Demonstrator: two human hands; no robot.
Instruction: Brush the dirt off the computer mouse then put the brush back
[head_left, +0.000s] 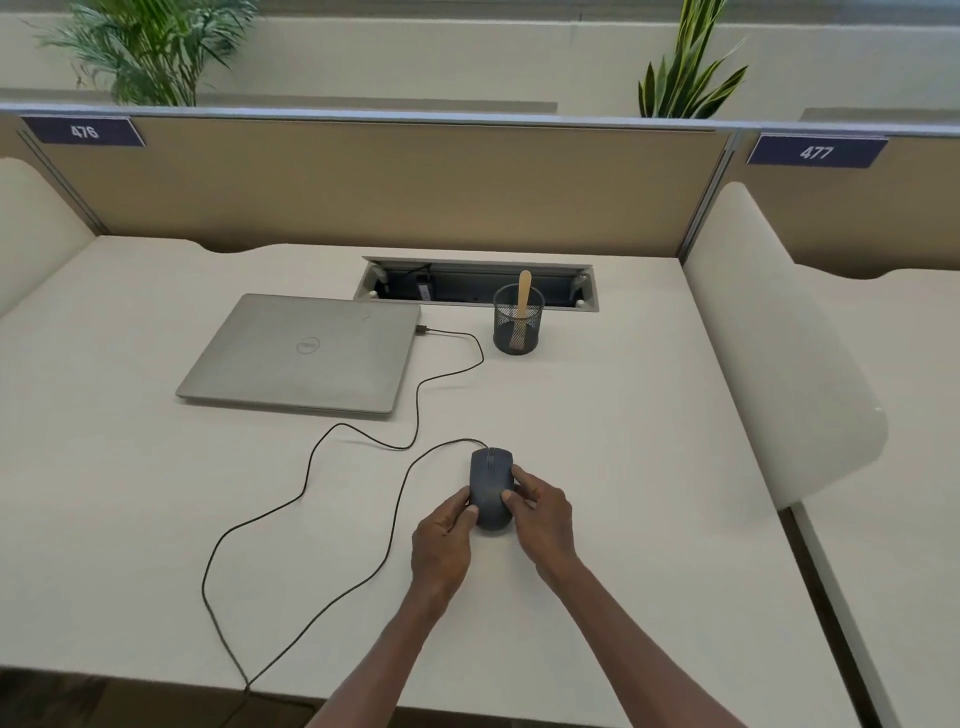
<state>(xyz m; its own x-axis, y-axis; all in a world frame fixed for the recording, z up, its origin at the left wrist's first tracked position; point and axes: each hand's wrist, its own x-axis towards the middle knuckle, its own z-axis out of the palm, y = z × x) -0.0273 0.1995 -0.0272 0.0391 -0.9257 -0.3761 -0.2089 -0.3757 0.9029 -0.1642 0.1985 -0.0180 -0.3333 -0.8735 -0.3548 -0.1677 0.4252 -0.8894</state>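
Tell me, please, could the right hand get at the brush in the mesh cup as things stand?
Probably yes. The right hand now grips the mouse and must let go first. The brush stands handle-up in the mesh cup, with bare desk between; only the reach is uncertain.

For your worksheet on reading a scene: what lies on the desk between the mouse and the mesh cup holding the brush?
In the head view, only bare desk lies between the mouse and the mesh cup; the cable loops off to the left.
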